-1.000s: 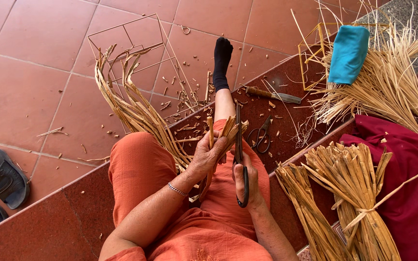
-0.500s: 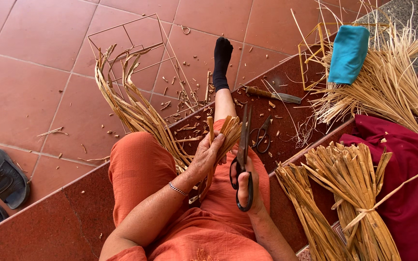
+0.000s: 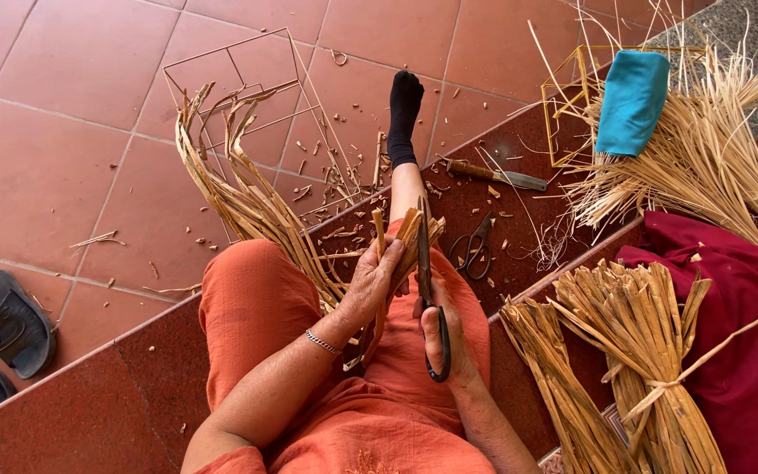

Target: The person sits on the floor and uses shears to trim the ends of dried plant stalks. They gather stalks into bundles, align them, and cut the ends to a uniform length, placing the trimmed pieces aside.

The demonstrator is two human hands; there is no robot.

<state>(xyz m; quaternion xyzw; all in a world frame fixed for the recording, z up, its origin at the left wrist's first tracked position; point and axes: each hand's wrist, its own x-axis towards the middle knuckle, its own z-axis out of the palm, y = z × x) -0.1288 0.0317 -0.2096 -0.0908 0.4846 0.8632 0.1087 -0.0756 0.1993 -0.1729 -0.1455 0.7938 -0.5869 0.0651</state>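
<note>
Left hand [image 3: 370, 285] has a closed grip round a bunch of straw strips [image 3: 405, 237], held over the lap. Right hand [image 3: 445, 338] has fingers thru the scissors [image 3: 427, 281], blades nearly shut at strip ends. Strips look light, dry, springy, prob brittle; best held near the cut end.

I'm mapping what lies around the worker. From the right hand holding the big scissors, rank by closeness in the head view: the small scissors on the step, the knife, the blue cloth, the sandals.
From the right hand:
1. Small scissors, just ahead on the step.
2. Knife, farther ahead, beside the socked foot.
3. Blue cloth, far upper right, on the straw.
4. Sandals, far left, on the tiles.
</note>
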